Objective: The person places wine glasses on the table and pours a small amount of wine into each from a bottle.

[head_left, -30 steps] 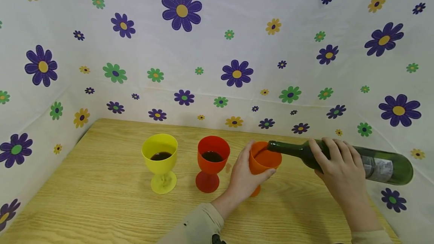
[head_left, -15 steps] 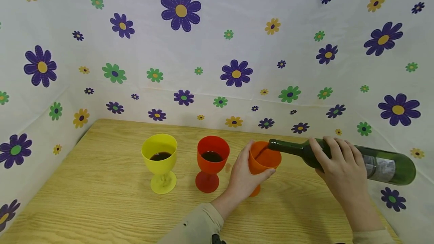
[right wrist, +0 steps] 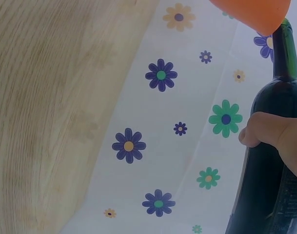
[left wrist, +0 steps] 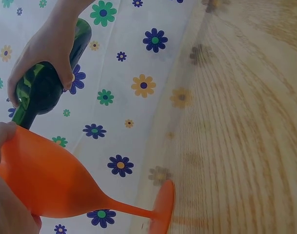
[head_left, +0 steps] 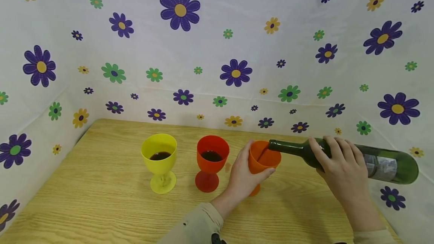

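An orange goblet [head_left: 256,165] is gripped round its bowl by my left hand [head_left: 241,174], the thumb on its near side. In the left wrist view its foot [left wrist: 163,207] is at the tabletop. My right hand [head_left: 344,174] holds a green glass wine bottle [head_left: 289,148] from above, round its shoulder and body. The bottle lies almost level, its mouth at the goblet's right rim. A thin dark stream [head_left: 262,153] runs from the mouth into the goblet. How full this goblet is cannot be made out.
Left of my hands, a red goblet [head_left: 211,167] and a yellow goblet [head_left: 159,166] stand upright with dark liquid inside. They share the wooden table [head_left: 101,191]. A white flowered cloth [head_left: 203,48] rises behind and at both sides.
The bottle's base has shifted slightly right, its mouth staying at the goblet. The dark stream continues, now slanting down-left inside the bowl. My left hand and the other goblets stay put.
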A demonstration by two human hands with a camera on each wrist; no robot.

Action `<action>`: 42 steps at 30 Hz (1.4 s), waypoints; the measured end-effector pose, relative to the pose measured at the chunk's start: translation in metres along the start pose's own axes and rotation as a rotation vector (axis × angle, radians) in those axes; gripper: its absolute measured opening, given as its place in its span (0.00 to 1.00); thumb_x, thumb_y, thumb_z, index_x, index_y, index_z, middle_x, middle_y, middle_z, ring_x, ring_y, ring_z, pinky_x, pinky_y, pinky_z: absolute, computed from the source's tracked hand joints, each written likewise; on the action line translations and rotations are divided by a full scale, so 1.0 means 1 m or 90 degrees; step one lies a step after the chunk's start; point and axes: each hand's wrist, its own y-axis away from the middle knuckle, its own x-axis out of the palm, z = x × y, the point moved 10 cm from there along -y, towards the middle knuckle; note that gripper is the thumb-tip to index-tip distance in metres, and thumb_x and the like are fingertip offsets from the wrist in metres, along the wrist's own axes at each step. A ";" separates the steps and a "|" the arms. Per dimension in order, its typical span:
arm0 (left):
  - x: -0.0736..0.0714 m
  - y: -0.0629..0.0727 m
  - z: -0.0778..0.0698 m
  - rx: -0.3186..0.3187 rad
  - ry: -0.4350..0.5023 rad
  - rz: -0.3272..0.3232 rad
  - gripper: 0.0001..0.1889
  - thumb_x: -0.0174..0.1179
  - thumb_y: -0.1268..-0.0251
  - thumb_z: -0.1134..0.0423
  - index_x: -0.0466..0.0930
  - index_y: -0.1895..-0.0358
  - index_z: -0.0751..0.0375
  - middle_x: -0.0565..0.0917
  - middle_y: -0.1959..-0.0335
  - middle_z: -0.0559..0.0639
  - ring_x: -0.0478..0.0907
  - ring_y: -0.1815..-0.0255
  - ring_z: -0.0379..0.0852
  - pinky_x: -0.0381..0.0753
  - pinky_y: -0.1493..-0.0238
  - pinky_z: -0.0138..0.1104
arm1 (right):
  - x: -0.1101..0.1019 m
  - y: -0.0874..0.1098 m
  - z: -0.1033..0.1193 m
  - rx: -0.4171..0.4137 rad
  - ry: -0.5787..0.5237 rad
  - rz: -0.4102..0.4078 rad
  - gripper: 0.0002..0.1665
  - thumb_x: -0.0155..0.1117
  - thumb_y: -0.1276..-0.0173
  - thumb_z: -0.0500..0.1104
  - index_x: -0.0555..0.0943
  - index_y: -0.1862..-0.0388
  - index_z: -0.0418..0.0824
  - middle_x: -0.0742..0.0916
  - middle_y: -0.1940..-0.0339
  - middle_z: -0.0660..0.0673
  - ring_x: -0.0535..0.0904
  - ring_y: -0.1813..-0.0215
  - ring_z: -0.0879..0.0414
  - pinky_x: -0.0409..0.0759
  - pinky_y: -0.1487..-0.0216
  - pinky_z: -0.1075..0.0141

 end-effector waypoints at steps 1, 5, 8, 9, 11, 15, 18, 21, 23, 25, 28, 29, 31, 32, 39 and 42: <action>0.000 0.000 0.000 -0.003 0.000 0.002 0.47 0.72 0.49 0.48 0.55 0.27 0.49 0.70 0.38 0.46 0.71 0.45 0.43 0.73 0.42 0.38 | 0.000 0.000 0.000 0.000 -0.001 -0.004 0.61 0.85 0.78 0.34 0.71 0.35 0.46 0.74 0.45 0.30 0.69 0.46 0.31 0.67 0.44 0.39; 0.000 0.001 0.000 -0.001 0.003 0.004 0.48 0.72 0.49 0.48 0.55 0.26 0.50 0.70 0.37 0.46 0.71 0.44 0.43 0.73 0.42 0.39 | 0.001 0.002 0.000 -0.008 -0.007 -0.003 0.59 0.83 0.75 0.36 0.71 0.35 0.47 0.74 0.45 0.30 0.69 0.46 0.31 0.67 0.44 0.38; 0.000 0.002 0.000 0.002 0.002 0.003 0.48 0.72 0.49 0.47 0.55 0.26 0.50 0.69 0.36 0.47 0.71 0.43 0.44 0.72 0.41 0.40 | 0.001 0.002 0.001 -0.015 -0.006 -0.001 0.59 0.83 0.74 0.35 0.71 0.34 0.46 0.74 0.45 0.29 0.70 0.46 0.30 0.67 0.44 0.38; 0.000 0.002 0.000 0.001 0.000 0.004 0.48 0.72 0.49 0.47 0.55 0.26 0.49 0.69 0.36 0.46 0.71 0.43 0.43 0.72 0.41 0.40 | 0.001 0.002 0.002 -0.016 -0.005 -0.001 0.59 0.83 0.74 0.35 0.71 0.34 0.46 0.74 0.45 0.29 0.70 0.46 0.30 0.67 0.44 0.38; 0.000 0.002 0.000 0.004 -0.002 0.002 0.48 0.72 0.49 0.48 0.55 0.26 0.49 0.69 0.35 0.47 0.71 0.43 0.44 0.72 0.41 0.40 | 0.001 0.002 0.002 -0.016 -0.001 -0.001 0.59 0.83 0.74 0.36 0.71 0.34 0.46 0.75 0.45 0.30 0.70 0.46 0.31 0.67 0.44 0.39; 0.000 0.002 -0.001 0.009 0.001 0.002 0.47 0.72 0.49 0.48 0.55 0.26 0.50 0.68 0.35 0.47 0.71 0.43 0.44 0.72 0.41 0.40 | 0.000 0.002 0.003 -0.016 -0.003 -0.008 0.58 0.82 0.74 0.36 0.71 0.35 0.46 0.75 0.45 0.30 0.70 0.46 0.31 0.67 0.44 0.39; 0.000 0.001 -0.001 0.012 0.006 0.002 0.47 0.72 0.49 0.48 0.55 0.26 0.51 0.69 0.35 0.47 0.71 0.42 0.45 0.72 0.40 0.40 | 0.000 0.001 0.003 -0.018 -0.007 -0.019 0.57 0.82 0.75 0.36 0.72 0.36 0.46 0.75 0.46 0.30 0.70 0.47 0.31 0.68 0.45 0.39; -0.001 0.001 -0.002 0.016 0.005 0.000 0.47 0.72 0.49 0.48 0.56 0.27 0.51 0.69 0.35 0.47 0.71 0.42 0.45 0.72 0.40 0.40 | 0.001 0.001 0.004 -0.016 -0.010 -0.027 0.58 0.83 0.77 0.35 0.73 0.37 0.47 0.76 0.46 0.30 0.71 0.48 0.31 0.69 0.45 0.39; -0.001 0.001 -0.003 0.020 0.005 0.000 0.47 0.72 0.49 0.48 0.56 0.27 0.51 0.69 0.35 0.47 0.71 0.43 0.45 0.72 0.40 0.40 | 0.001 0.000 0.005 -0.013 -0.009 -0.028 0.59 0.84 0.79 0.35 0.73 0.37 0.47 0.76 0.47 0.31 0.71 0.48 0.31 0.69 0.46 0.39; -0.001 0.001 -0.003 0.019 0.003 0.000 0.47 0.72 0.49 0.48 0.56 0.27 0.51 0.69 0.35 0.47 0.71 0.43 0.45 0.72 0.40 0.40 | 0.001 0.000 0.006 -0.012 -0.010 -0.028 0.60 0.84 0.80 0.35 0.73 0.38 0.47 0.76 0.47 0.31 0.71 0.49 0.31 0.69 0.46 0.39; -0.001 0.001 -0.003 0.017 0.003 0.002 0.47 0.72 0.49 0.48 0.55 0.27 0.51 0.69 0.35 0.47 0.71 0.42 0.45 0.71 0.39 0.41 | 0.000 -0.001 0.007 -0.013 -0.006 -0.029 0.60 0.85 0.81 0.35 0.73 0.38 0.47 0.76 0.48 0.31 0.72 0.50 0.31 0.70 0.47 0.40; -0.001 0.001 -0.003 0.016 0.002 0.002 0.47 0.72 0.49 0.48 0.55 0.27 0.51 0.69 0.35 0.47 0.71 0.42 0.45 0.70 0.39 0.42 | 0.000 -0.001 0.008 -0.013 -0.005 -0.024 0.60 0.85 0.81 0.35 0.73 0.38 0.47 0.76 0.48 0.30 0.72 0.50 0.31 0.70 0.48 0.40; -0.001 0.001 -0.003 0.014 0.000 0.001 0.47 0.72 0.49 0.48 0.55 0.27 0.50 0.69 0.35 0.47 0.71 0.42 0.45 0.70 0.39 0.42 | 0.001 -0.001 0.008 -0.012 -0.001 -0.012 0.61 0.86 0.81 0.35 0.73 0.38 0.46 0.76 0.48 0.30 0.71 0.50 0.32 0.70 0.48 0.40; -0.001 0.001 -0.003 0.015 -0.002 0.000 0.47 0.72 0.49 0.47 0.55 0.27 0.50 0.69 0.35 0.47 0.71 0.42 0.46 0.70 0.39 0.43 | 0.002 -0.002 0.008 -0.010 0.001 -0.001 0.61 0.86 0.80 0.35 0.72 0.37 0.46 0.75 0.47 0.30 0.71 0.49 0.32 0.70 0.48 0.40; 0.000 0.000 -0.002 0.021 -0.009 -0.006 0.47 0.72 0.49 0.47 0.56 0.27 0.51 0.70 0.37 0.48 0.71 0.43 0.45 0.71 0.40 0.43 | 0.006 -0.003 0.009 -0.004 0.005 0.040 0.61 0.86 0.77 0.37 0.70 0.35 0.46 0.75 0.46 0.31 0.71 0.49 0.32 0.70 0.49 0.40; 0.000 0.000 -0.002 0.020 -0.007 -0.006 0.47 0.72 0.49 0.47 0.55 0.27 0.51 0.71 0.37 0.48 0.71 0.43 0.45 0.71 0.40 0.43 | 0.006 -0.003 0.010 -0.003 0.004 0.036 0.63 0.87 0.81 0.38 0.70 0.35 0.46 0.75 0.47 0.31 0.71 0.49 0.32 0.70 0.50 0.40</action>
